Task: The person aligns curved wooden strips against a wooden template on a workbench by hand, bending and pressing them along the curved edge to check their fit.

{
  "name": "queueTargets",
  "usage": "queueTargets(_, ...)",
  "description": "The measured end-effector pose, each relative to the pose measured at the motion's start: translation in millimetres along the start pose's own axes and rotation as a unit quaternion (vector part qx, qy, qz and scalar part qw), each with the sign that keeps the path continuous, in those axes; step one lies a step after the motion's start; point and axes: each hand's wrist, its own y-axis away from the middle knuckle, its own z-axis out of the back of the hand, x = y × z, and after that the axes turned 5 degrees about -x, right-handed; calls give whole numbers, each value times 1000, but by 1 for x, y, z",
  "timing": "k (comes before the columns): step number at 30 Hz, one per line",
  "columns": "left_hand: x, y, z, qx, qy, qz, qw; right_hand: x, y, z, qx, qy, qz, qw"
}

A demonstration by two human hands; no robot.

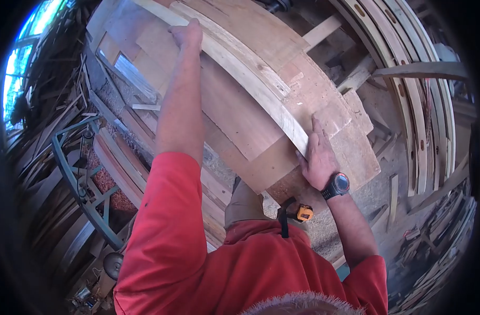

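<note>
A long pale wooden strip (pixel 245 86) runs diagonally across a plywood-topped workbench (pixel 235 126). Near its upper part, my left hand (pixel 188 35) is closed over the strip's edge, the fingertips partly hidden. My right hand (pixel 320 161), with a black watch (pixel 337 185) on the wrist, holds the strip's lower end between thumb and fingers. Right alongside lies a second, rougher strip (pixel 261 71). An orange tape measure (pixel 304 212) sits at my waist, close below my right hand.
Long boards with slots (pixel 416 105) stand stacked at the right. To the left are a green metal frame (pixel 67 157) and more planks (pixel 122 163). Scrap wood (pixel 434 262) covers the floor at lower right. Sawdust lies around the bench.
</note>
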Motion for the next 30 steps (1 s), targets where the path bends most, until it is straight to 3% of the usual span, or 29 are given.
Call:
queueTargets(2, -5, -3, 2, 7, -30, 4, 1000, 1, -5, -2, 29, -26, -33, 999)
queueTargets(6, 3, -17, -4, -34, -14, -1, 999, 3, -11, -9, 7, 17, -2, 1000)
queueTargets(11, 13, -18, -4, 2, 113, -33, 993, 5, -14, -16, -8, 5, -13, 1000)
queueTargets(13, 9, 29, 6, 1, 182, -53, 982, 5, -15, -16, -7, 8, -4, 1000)
queueTargets(15, 28, 70, -1, 1, 109, -24, 994, 6, -16, -17, -11, 13, 0, 1000)
queueTargets(18, 47, 167, -4, 1, 107, -29, 994, 6, -15, -18, -7, 30, -1, 1000)
queueTargets(21, 28, 252, 18, 21, 82, -6, 996, 3, -15, -21, -11, 26, -2, 1000)
queueTargets(25, 41, 271, 6, -23, 79, -66, 994, -1, -17, -22, -32, 23, 22, 999)
queueTargets(30, 38, 267, 5, -15, 81, -54, 995, 1, 4, -9, -44, 28, -12, 999)
